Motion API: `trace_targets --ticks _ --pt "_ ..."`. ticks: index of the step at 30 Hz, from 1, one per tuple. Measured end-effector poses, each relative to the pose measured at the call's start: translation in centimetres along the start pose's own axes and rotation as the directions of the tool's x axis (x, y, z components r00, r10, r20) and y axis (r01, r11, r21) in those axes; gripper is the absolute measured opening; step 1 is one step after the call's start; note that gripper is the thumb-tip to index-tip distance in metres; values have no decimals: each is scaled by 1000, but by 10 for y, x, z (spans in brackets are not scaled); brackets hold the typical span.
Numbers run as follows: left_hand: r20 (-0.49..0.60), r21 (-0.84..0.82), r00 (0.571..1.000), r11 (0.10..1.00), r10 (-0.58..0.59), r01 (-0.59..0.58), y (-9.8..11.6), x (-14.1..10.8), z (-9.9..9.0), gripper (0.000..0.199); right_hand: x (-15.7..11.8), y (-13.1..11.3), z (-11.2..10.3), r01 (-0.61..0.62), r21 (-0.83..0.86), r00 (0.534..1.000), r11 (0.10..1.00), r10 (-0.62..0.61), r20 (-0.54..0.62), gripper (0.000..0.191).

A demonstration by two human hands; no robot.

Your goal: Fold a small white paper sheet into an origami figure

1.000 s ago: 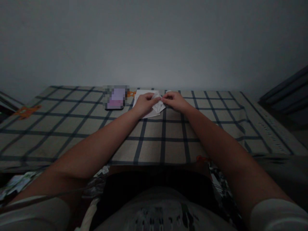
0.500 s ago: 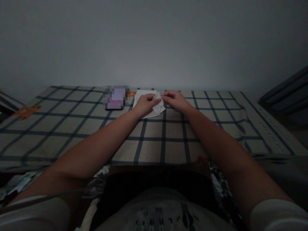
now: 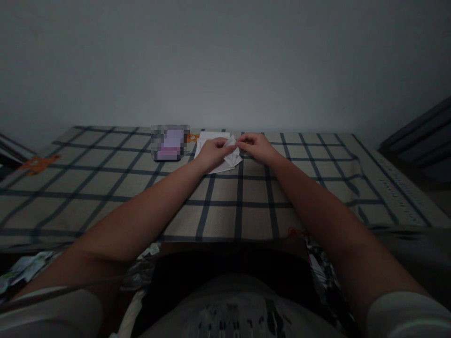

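A folded piece of white paper [image 3: 231,159] with several creases is between my two hands. My left hand [image 3: 213,153] grips its left side, thumb on top. At the upper right edge, my right hand [image 3: 256,146] pinches the same paper between thumb and fingertips. Under it and under my left hand lie flat white sheets [image 3: 214,135], partly covered. The fine folds are too small and dim to make out.
A blurred-out phone [image 3: 171,144] lies left of the sheets. A checked cloth [image 3: 225,220] with orange figures covers the table, which meets a plain wall [image 3: 225,65] at the back. Bags and papers [image 3: 28,270] show below the table's front edge.
My right fingertips have shifted very slightly at the paper's upper edge. My left hand and the sheets stay where they were.
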State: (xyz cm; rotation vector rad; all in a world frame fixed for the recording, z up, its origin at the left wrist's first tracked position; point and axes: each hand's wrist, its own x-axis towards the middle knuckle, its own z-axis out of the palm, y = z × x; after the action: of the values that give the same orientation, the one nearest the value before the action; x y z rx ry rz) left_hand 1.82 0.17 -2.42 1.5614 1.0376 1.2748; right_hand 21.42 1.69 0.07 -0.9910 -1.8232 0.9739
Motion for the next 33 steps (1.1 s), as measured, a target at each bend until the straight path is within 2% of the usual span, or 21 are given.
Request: trace_targets --ticks 9,15,24,29,33 --pt "26 0 1000 1000 14 -14 -4 1 -2 35 -1 -1 0 0 -13 1000 1000 0 -4 10" --pt "61 18 998 1000 15 -16 -8 4 -3 33 1 5 0 61 -17 998 998 -61 7 13" --pt "70 52 998 999 -2 -2 0 0 -2 32 -1 -3 3 16 34 1000 999 -16 7 12" --pt "89 112 996 993 27 -37 -2 1 -4 35 -2 -4 3 73 2 997 997 -73 -23 11" --pt "100 78 994 996 33 -41 -1 2 -3 38 -2 -1 5 85 25 996 996 -84 -28 12"
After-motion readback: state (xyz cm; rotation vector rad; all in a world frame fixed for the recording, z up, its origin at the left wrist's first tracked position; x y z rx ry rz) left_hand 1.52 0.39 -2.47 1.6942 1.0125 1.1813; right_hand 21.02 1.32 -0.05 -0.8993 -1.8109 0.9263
